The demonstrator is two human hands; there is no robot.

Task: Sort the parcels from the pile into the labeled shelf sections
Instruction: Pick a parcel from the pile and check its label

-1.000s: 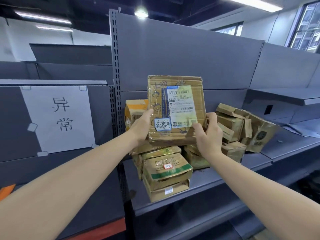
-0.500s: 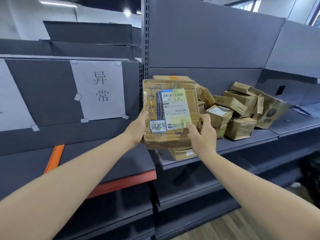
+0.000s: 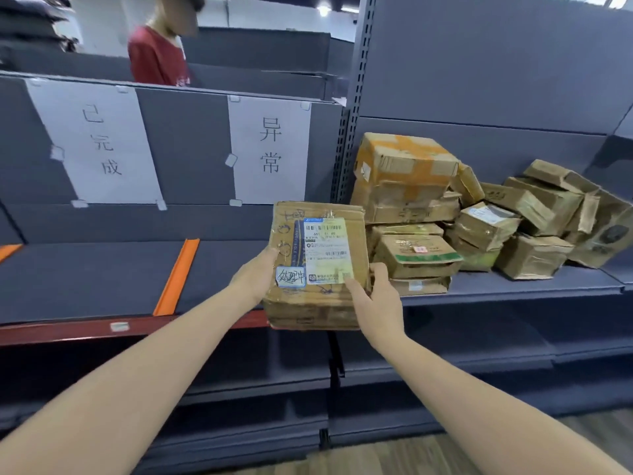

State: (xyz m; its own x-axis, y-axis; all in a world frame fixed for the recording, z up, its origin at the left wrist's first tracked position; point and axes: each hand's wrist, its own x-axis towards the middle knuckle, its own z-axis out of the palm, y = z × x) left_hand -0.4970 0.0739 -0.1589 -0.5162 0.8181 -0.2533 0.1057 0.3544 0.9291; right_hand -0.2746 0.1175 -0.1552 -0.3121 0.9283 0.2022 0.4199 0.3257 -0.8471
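Observation:
I hold a flat brown cardboard parcel [image 3: 317, 265] with a white shipping label and a small handwritten blue-edged sticker. My left hand [image 3: 255, 277] grips its left edge and my right hand [image 3: 375, 296] grips its lower right corner. The parcel hangs in front of the shelf edge, just left of the pile of worn cardboard parcels [image 3: 479, 221] on the right shelf. On the left shelf's back panel hang two white paper labels, 异常 [image 3: 270, 149] and 已完成 [image 3: 99, 142].
The grey left shelf [image 3: 85, 279] has a red front edge and orange divider strips [image 3: 176, 275]. A metal upright [image 3: 352, 108] separates it from the right shelf [image 3: 513, 289]. A person in a red shirt [image 3: 157, 56] stands behind the shelving. Lower shelves run below.
The view has swung left and down, bringing the labelled left sections and the person into sight. The parcel has come away from the pile, lower and leftward, still held by both hands.

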